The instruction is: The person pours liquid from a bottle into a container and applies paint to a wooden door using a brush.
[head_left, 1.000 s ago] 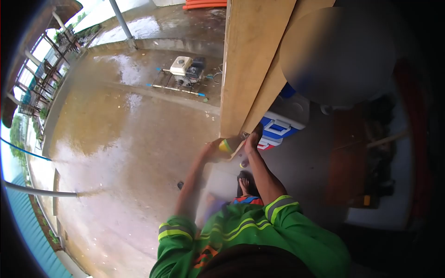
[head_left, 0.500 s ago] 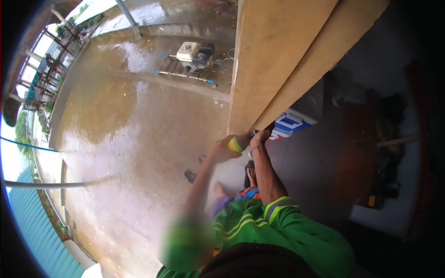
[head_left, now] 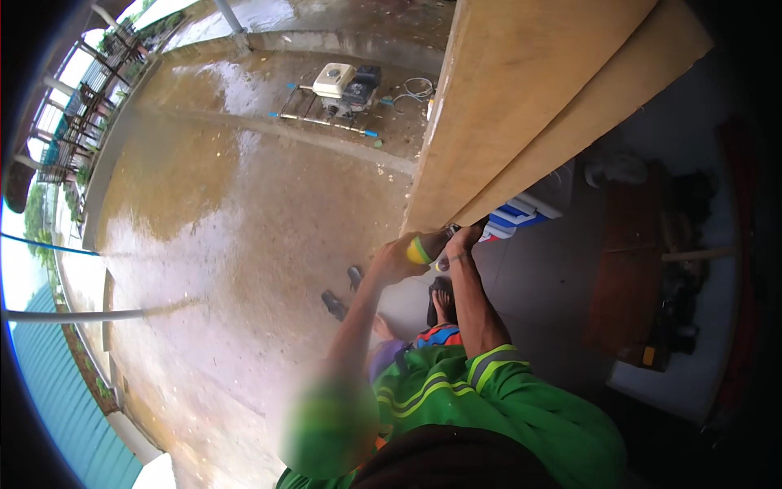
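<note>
Grasping yellow-green item in left hand, near panel end. With right hand close beside, cannot tell grip. Seemingly mid-work; cannot tell finished part from remaining.

We've got our L hand wrapped round a yellow-green thing, R hand just beside it, at the near end of the wooden panels. Detail btwn hands is too small to ID! Far L of the panels we spot an engine w/ white top on a blue-ended frame, wet concrete round it. R of the panels' near end, blue-white cooler. Dark shoes sit L of our foot.
</note>
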Motion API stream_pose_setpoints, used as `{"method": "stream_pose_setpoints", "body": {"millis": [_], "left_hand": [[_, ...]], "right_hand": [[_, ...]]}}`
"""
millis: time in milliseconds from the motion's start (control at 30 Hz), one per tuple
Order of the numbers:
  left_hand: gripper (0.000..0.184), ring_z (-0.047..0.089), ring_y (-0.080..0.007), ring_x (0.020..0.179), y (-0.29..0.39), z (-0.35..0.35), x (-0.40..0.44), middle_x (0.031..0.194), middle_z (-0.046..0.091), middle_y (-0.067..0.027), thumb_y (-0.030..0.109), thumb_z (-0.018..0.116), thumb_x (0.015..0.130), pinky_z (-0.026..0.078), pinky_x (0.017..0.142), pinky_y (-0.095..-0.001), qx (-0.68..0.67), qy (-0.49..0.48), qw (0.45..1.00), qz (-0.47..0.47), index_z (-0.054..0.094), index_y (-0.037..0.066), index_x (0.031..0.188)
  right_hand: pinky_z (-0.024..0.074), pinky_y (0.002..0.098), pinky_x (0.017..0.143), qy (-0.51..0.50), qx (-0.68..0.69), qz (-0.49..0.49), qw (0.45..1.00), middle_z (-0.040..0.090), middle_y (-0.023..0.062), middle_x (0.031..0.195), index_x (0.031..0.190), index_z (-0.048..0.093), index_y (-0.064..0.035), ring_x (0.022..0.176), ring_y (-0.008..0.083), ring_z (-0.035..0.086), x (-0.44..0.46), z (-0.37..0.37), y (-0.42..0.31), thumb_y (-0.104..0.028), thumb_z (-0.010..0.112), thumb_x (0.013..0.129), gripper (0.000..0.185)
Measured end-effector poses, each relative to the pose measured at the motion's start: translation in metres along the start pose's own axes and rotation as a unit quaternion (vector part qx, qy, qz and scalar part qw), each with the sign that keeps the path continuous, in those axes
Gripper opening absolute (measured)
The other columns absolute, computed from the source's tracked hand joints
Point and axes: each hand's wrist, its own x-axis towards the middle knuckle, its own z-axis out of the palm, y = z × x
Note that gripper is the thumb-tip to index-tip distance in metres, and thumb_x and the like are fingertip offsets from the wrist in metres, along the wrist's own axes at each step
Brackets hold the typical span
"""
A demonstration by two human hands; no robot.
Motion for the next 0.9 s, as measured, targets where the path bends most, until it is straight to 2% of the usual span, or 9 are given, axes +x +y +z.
{"method": "stream_pose_setpoints", "body": {"millis": [67, 167, 267, 433, 567, 667, 733, 800, 900], "left_hand": [[0.086, 0.064, -0.0388, 0.113, 0.002, 0.0, -0.002, 0.122, 0.066, -0.0232, 0.033, 0.085, 0.064, 0.052, 0.094, -0.0446, 0.002, 0.007, 1.0, 0.0, 0.052, 0.008, 0.14], [0.084, 0.065, -0.0379, 0.112, -0.002, 0.007, -0.003, 0.121, 0.067, -0.021, 0.031, 0.086, 0.064, 0.052, 0.094, -0.0439, -0.003, 0.027, 1.0, 0.012, 0.053, 0.009, 0.138], [0.081, 0.066, -0.0363, 0.111, -0.001, 0.01, -0.005, 0.118, 0.07, -0.017, 0.026, 0.087, 0.063, 0.052, 0.093, -0.0427, 0.002, 0.052, 0.998, 0.019, 0.054, 0.011, 0.136], [0.082, 0.066, -0.036, 0.112, 0.01, 0.008, -0.007, 0.118, 0.07, -0.0173, 0.026, 0.087, 0.063, 0.052, 0.093, -0.042, -0.05, 0.026, 0.998, -0.017, 0.054, 0.011, 0.136], [0.081, 0.067, -0.0337, 0.111, 0.0, 0.044, -0.009, 0.117, 0.069, -0.0173, 0.026, 0.087, 0.065, 0.052, 0.094, -0.0406, -0.078, 0.074, 0.994, -0.032, 0.053, 0.012, 0.136], [0.08, 0.067, -0.0313, 0.111, 0.001, 0.051, -0.013, 0.118, 0.069, -0.0165, 0.025, 0.087, 0.066, 0.052, 0.094, -0.04, -0.107, 0.096, 0.989, -0.023, 0.052, 0.012, 0.136], [0.079, 0.067, -0.0308, 0.111, 0.006, 0.05, -0.012, 0.118, 0.068, -0.0159, 0.024, 0.087, 0.066, 0.052, 0.093, -0.0402, -0.105, 0.111, 0.988, -0.013, 0.052, 0.013, 0.136], [0.077, 0.067, -0.0299, 0.111, 0.01, 0.054, -0.01, 0.118, 0.068, -0.0151, 0.023, 0.086, 0.067, 0.052, 0.093, -0.04, -0.109, 0.116, 0.987, -0.005, 0.053, 0.013, 0.136], [0.075, 0.067, -0.0277, 0.11, 0.01, 0.059, -0.007, 0.118, 0.068, -0.0135, 0.019, 0.086, 0.068, 0.052, 0.093, -0.0393, -0.123, 0.116, 0.986, 0.0, 0.053, 0.015, 0.135]], "right_hand": [[0.0518, 0.0322, 0.081, -0.002, -0.033, 0.013, 0.999, 0.059, 0.0013, 0.116, 0.127, 0.051, -0.0097, 0.102, 0.0168, 0.061, -0.004, 0.0, -0.007, -0.036, 0.048, 0.104, 0.035], [0.0498, 0.0346, 0.093, -0.019, -0.02, -0.032, 0.999, 0.057, 0.0039, 0.127, 0.135, 0.048, -0.008, 0.114, 0.0197, 0.059, 0.011, -0.012, 0.014, -0.035, 0.049, 0.104, 0.042], [0.0446, 0.0373, 0.105, -0.054, 0.034, -0.026, 0.998, 0.052, 0.0065, 0.138, 0.142, 0.044, -0.0071, 0.126, 0.0226, 0.053, 0.017, -0.016, 0.018, -0.036, 0.049, 0.103, 0.048], [0.0424, 0.038, 0.108, -0.049, 0.003, -0.019, 0.999, 0.049, 0.0069, 0.143, 0.146, 0.04, -0.0078, 0.131, 0.0234, 0.049, 0.016, -0.016, 0.016, -0.036, 0.05, 0.103, 0.053], [0.0413, 0.0379, 0.109, -0.063, 0.019, 0.011, 0.998, 0.047, 0.0066, 0.144, 0.148, 0.039, -0.0091, 0.133, 0.0222, 0.047, 0.009, -0.013, 0.007, -0.038, 0.05, 0.103, 0.054], [0.0455, 0.0367, 0.102, -0.056, -0.008, -0.021, 0.998, 0.052, 0.0057, 0.136, 0.142, 0.044, -0.0095, 0.125, 0.0211, 0.053, 0.016, -0.02, 0.018, -0.039, 0.049, 0.104, 0.048], [0.0481, 0.0356, 0.096, -0.04, -0.011, 0.05, 0.998, 0.055, 0.0044, 0.126, 0.133, 0.048, -0.009, 0.115, 0.0197, 0.057, 0.003, -0.011, -0.002, -0.038, 0.049, 0.104, 0.041], [0.05, 0.0345, 0.088, -0.029, -0.015, 0.047, 0.998, 0.056, 0.0031, 0.115, 0.124, 0.051, -0.0085, 0.104, 0.0185, 0.059, -0.002, -0.007, -0.01, -0.035, 0.049, 0.104, 0.034], [0.051, 0.0334, 0.077, -0.016, -0.038, -0.042, 0.998, 0.056, 0.0023, 0.102, 0.113, 0.053, -0.0075, 0.093, 0.0174, 0.059, 0.003, -0.01, 0.002, -0.03, 0.049, 0.104, 0.025]]}}
